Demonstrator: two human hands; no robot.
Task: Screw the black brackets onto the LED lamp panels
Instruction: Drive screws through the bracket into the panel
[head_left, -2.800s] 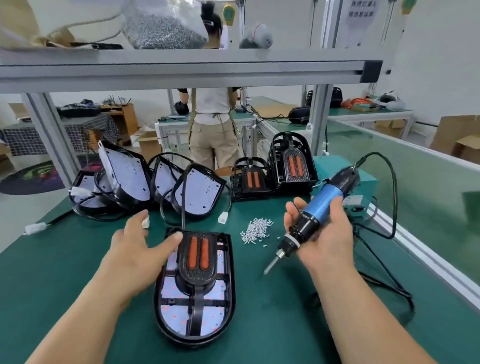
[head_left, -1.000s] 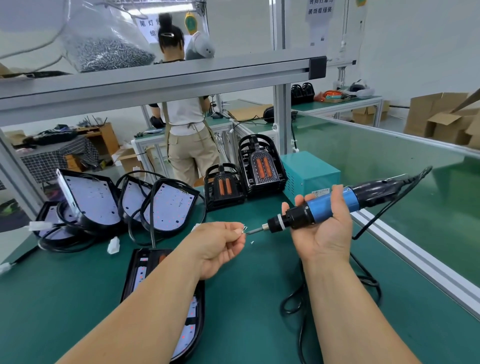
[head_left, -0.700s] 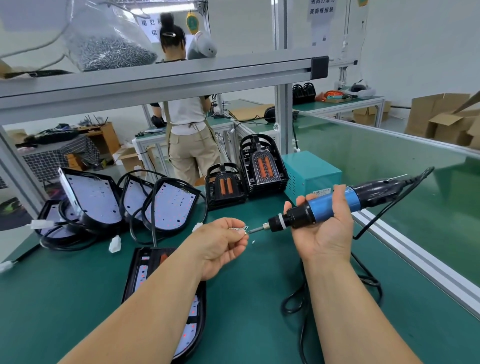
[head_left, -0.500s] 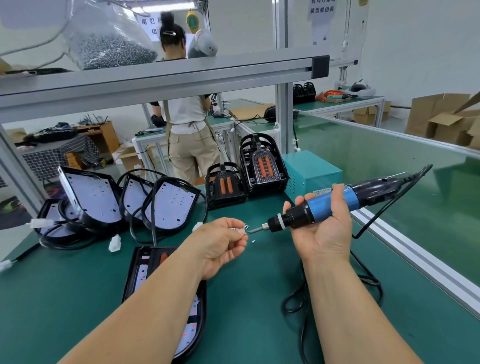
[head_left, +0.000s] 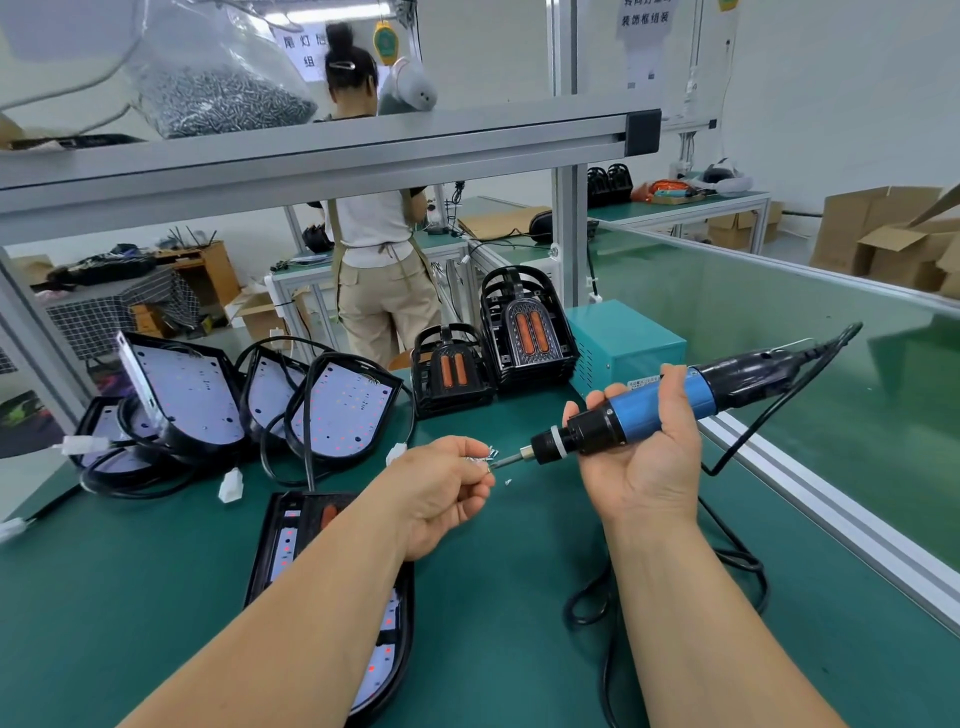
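Note:
My left hand (head_left: 441, 493) holds several small silver screws (head_left: 485, 457) in its curled fingers, right at the bit of the blue electric screwdriver (head_left: 654, 410). My right hand (head_left: 644, 457) grips that screwdriver, which lies nearly level and points left. An LED lamp panel with a black bracket on it (head_left: 296, 525) lies on the green mat, mostly hidden under my left forearm. More bare LED panels (head_left: 343, 410) lean at the back left. Stacked black brackets (head_left: 524, 332) stand at the back centre.
A teal power box (head_left: 623, 348) stands behind my right hand, and the screwdriver cable (head_left: 748, 566) loops on the mat at the right. Black cords with white plugs (head_left: 231, 483) lie at the left. An aluminium rail (head_left: 831, 514) edges the bench. A person stands beyond the bench.
My left hand left the panel, took screws and rose to the screwdriver bit. My right hand swung the screwdriver from pointing down to nearly level. Over the last second both hands stay almost still.

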